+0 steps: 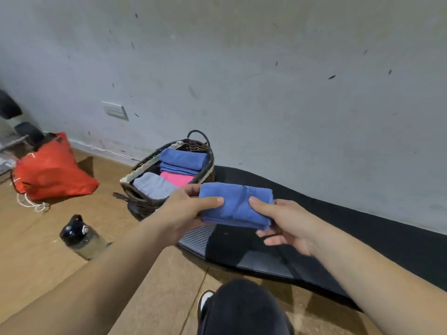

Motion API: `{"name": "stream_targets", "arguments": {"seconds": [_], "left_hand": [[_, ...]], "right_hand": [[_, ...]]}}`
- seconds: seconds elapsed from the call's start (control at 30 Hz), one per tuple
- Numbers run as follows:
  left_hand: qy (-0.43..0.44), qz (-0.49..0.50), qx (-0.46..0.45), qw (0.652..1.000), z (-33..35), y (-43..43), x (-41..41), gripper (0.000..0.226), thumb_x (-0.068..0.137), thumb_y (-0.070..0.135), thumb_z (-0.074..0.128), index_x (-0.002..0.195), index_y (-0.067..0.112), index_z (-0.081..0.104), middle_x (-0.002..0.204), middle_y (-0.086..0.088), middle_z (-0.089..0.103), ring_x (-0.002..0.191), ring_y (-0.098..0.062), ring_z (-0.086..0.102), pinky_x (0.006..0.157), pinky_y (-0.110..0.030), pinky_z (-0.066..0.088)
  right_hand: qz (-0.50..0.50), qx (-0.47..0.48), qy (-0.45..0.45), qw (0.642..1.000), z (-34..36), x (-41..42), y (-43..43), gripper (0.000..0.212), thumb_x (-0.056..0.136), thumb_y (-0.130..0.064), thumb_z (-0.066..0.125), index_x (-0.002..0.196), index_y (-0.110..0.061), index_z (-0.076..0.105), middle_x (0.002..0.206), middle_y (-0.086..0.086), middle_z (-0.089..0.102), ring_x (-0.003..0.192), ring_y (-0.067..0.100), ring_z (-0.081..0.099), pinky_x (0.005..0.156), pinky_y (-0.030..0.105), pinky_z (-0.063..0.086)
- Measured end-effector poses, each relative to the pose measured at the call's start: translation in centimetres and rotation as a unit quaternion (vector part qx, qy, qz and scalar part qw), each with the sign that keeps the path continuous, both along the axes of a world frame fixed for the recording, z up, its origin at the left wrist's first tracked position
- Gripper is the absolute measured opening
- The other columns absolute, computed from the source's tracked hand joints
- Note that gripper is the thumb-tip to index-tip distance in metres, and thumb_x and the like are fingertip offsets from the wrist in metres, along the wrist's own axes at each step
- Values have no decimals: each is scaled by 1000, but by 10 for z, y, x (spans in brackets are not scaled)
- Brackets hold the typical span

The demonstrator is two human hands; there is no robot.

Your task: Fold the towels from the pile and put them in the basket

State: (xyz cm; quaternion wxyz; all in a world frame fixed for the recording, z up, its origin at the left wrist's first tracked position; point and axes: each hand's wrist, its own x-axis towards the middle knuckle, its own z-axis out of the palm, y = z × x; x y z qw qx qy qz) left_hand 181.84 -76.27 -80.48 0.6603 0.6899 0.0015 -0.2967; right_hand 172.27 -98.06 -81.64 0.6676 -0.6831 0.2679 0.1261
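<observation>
A folded blue towel (235, 204) hangs in the air between both hands, just in front and to the right of the wicker basket (135, 192). My left hand (186, 213) grips its left end, thumb on top. My right hand (280, 223) grips its right end, fingers underneath. Inside the basket lie folded towels: a blue stack (183, 160) at the back, a pink one (176, 178) in the middle and a grey one (154, 184) at the front. No unfolded pile is in view.
A black mat (362, 233) lies along the grey wall on the wooden floor. A red drawstring bag (50, 170) sits at the left, a dark-lidded bottle (82, 235) stands near my left forearm. My knee and shoe (242, 308) are at the bottom.
</observation>
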Motion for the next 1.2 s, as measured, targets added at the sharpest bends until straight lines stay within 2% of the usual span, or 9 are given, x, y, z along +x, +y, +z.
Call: {"name": "stream_targets", "arguments": {"seconds": [0.13,0.3,0.53,0.6,0.7,0.8,0.9,0.97,1.2], "left_hand": [[-102,98,21,990,21,37,66,42,84,12,84,122,9,65,116,-20,74,105,-34,74,91,-52,61],[-178,198,88,960,31,69,149,36,90,19,78,123,15,65,115,-13,70,100,-26,71,85,-42,64],[-128,44,320,938,-24,73,201,28,90,23,77,112,6,70,109,-17,72,98,-33,71,88,-49,63],[-156,-7,413,897,-32,71,202,31,89,30,76,107,6,70,107,-17,72,95,-33,69,86,-45,62],[-320,-52,578,749,-28,62,202,34,86,37,73,102,10,62,111,-13,64,99,-32,57,74,-39,50],[-475,-78,584,654,-23,48,190,22,90,27,67,107,14,63,112,-8,57,109,-32,52,77,-42,50],[-449,-146,559,682,-33,40,172,43,92,59,58,86,17,65,90,-3,58,90,-29,59,71,-41,55],[-428,-162,569,684,-42,41,164,58,86,74,55,105,21,65,105,-5,59,102,-29,57,82,-45,55],[-415,-113,523,736,-23,34,149,53,92,59,62,126,19,65,130,-8,58,124,-30,51,99,-47,50]], "right_hand": [[30,-116,-10,993,7,49,33,37,94,-51,67,109,-17,67,89,5,71,67,17,65,57,29,53],[47,-96,-36,994,23,93,53,26,99,-43,62,113,-21,65,95,7,73,70,17,69,61,29,57],[67,-100,-37,992,11,104,56,19,99,-40,62,107,-23,69,96,7,76,75,17,72,66,31,60],[67,-99,-32,992,6,104,52,18,99,-39,62,106,-23,69,95,7,76,76,18,72,65,31,59],[62,-96,-28,993,2,107,48,17,99,-37,63,107,-23,70,95,8,76,77,19,72,65,31,58],[54,-93,-32,994,2,111,48,16,100,-36,62,105,-22,70,95,8,76,77,19,72,65,31,58],[50,-95,-39,993,3,110,51,16,100,-35,61,105,-23,70,95,7,76,78,19,74,66,31,58],[49,-95,-40,994,4,106,52,16,100,-35,61,105,-23,70,94,6,77,77,18,74,65,31,59],[35,-91,-54,994,27,73,38,16,100,-35,61,104,-23,70,95,5,77,79,18,74,66,30,58]]}}
